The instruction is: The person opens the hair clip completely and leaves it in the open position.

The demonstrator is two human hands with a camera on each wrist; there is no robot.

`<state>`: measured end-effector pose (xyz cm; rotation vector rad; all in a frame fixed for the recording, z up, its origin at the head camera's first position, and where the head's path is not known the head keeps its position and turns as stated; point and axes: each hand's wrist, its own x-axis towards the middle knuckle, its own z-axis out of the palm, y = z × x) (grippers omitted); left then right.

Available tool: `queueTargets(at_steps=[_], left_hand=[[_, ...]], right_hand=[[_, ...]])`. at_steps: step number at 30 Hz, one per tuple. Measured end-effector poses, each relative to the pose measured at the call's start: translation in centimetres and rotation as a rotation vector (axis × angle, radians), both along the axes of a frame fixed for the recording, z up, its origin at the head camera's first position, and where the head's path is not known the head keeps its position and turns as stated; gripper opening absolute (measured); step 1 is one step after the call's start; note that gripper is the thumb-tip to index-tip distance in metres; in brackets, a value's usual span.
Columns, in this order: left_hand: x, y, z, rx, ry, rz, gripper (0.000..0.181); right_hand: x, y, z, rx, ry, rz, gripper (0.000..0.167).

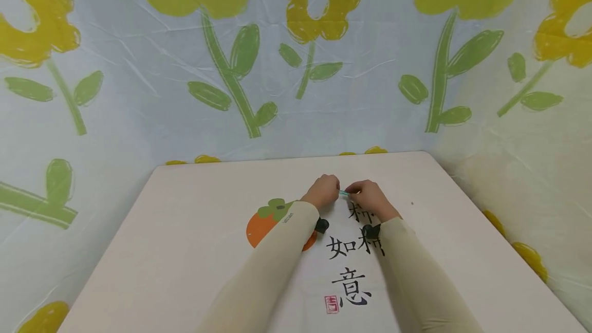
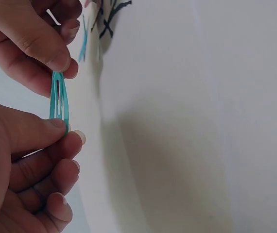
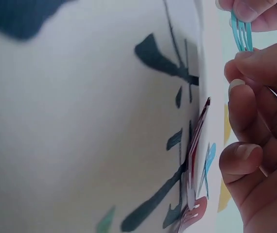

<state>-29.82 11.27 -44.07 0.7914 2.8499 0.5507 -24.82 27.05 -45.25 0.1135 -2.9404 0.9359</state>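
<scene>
A teal snap hair clip (image 2: 59, 97) is stretched between both hands, just above the far part of the table. My left hand (image 1: 326, 189) pinches one end between thumb and forefinger; in the left wrist view it is the lower hand (image 2: 29, 150). At the other end, my right hand (image 1: 369, 197) pinches the clip between thumb and forefinger, as the right wrist view (image 3: 262, 111) also shows. Below the hands lie a blue clip (image 3: 209, 164) and dark red and pinkish clips (image 3: 193, 208), seen edge-on on the cloth.
The white tabletop (image 1: 199, 251) carries a printed orange persimmon (image 1: 260, 227) and black brush characters (image 1: 351, 292) with a red seal mark (image 1: 331, 304). A flower-printed curtain (image 1: 370, 91) encloses the back and sides. A small dark speck (image 1: 412, 203) lies right of the hands.
</scene>
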Motion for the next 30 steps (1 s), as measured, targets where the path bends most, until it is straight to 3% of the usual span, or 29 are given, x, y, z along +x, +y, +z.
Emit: queueTargets(at_steps=[11, 21, 30], left_hand=[[0.5, -1.0, 0.8, 0.105, 0.035, -0.007, 0.018], [0.7, -2.3, 1.0, 0.213, 0.004, 0.015, 0.016], [1.6, -3.8, 1.5, 0.261, -0.02, 0.016, 0.018]], right_hand=[[0.2, 0.3, 0.4, -0.207, -0.055, -0.023, 0.023], [0.9, -0.3, 1.1, -0.282, -0.043, -0.001, 0.023], [1.6, -0.9, 1.3, -0.361, -0.067, 0.052, 0.023]])
